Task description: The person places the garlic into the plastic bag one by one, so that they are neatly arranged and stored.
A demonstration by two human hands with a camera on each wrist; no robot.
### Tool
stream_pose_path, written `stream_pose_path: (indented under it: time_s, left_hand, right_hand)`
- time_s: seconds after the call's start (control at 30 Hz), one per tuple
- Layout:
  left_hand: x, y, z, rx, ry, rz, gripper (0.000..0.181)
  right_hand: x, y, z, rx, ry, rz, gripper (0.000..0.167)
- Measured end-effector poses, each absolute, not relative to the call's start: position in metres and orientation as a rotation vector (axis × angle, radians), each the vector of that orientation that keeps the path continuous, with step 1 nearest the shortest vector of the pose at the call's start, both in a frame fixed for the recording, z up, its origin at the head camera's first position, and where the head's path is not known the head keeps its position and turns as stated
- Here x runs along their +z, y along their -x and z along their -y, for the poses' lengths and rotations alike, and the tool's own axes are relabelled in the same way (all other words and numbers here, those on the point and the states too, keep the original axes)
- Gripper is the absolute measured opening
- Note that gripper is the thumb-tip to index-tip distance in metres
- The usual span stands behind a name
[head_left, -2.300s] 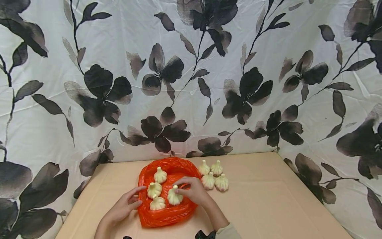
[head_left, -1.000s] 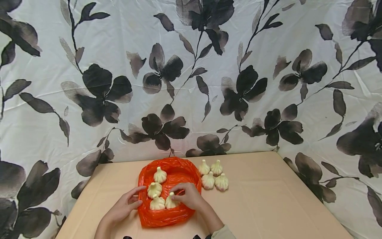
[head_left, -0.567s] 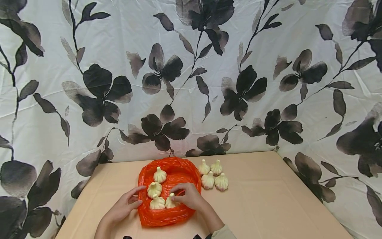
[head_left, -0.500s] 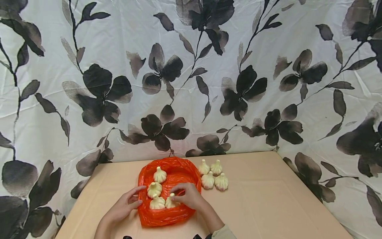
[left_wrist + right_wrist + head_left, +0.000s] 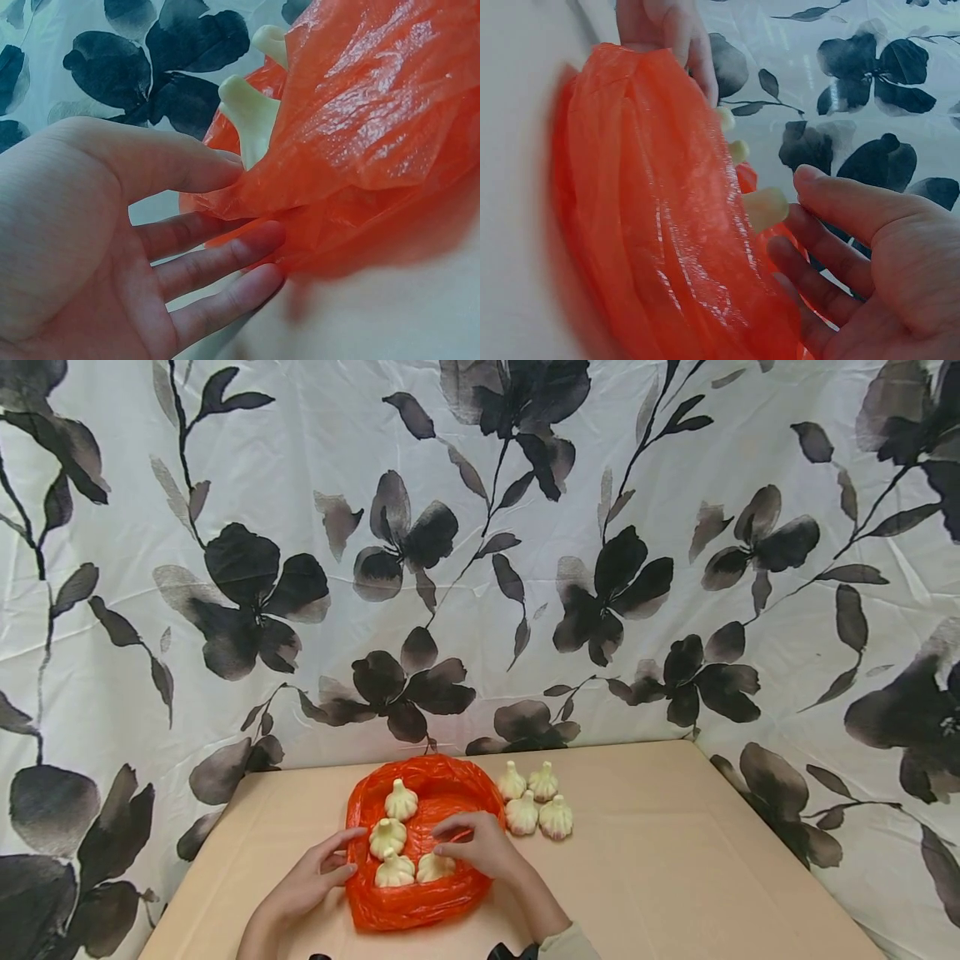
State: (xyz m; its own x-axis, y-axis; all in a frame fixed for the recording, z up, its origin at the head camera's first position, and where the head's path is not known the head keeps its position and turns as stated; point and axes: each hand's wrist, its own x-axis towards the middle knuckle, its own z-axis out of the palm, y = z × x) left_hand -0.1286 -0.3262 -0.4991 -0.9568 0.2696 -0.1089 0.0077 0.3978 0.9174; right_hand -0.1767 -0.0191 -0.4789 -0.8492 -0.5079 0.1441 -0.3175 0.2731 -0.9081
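Note:
A red plastic bag stands with its mouth rolled open and holds several garlic bulbs. At its left side my left hand pinches the rim, thumb on one side and fingers on the other, as the left wrist view shows. My right hand hovers over the bag's right part, just above the front-right garlic bulb. In the right wrist view, thumb and fingers stand apart around that bulb's stem; they hold nothing. The bag wall hides the bulb's lower part there.
Several more garlic bulbs sit in a cluster on the beige table, just right of the bag. A white cloth with dark flowers hangs behind the table's back edge.
My right hand set a garlic bulb down beside the front-left one in the bag, then let go and rose slightly. My left hand has stayed at the rim.

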Motion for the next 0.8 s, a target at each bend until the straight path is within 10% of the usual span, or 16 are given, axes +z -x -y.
stream_pose_path:
  time_s: [0.8]
  left_hand:
    - [-0.502,0.134,0.319,1.585,-0.227,-2.459,0.058]
  right_hand:
    - [-0.469,0.19,-0.004,-1.741,0.83,-2.297,0.022]
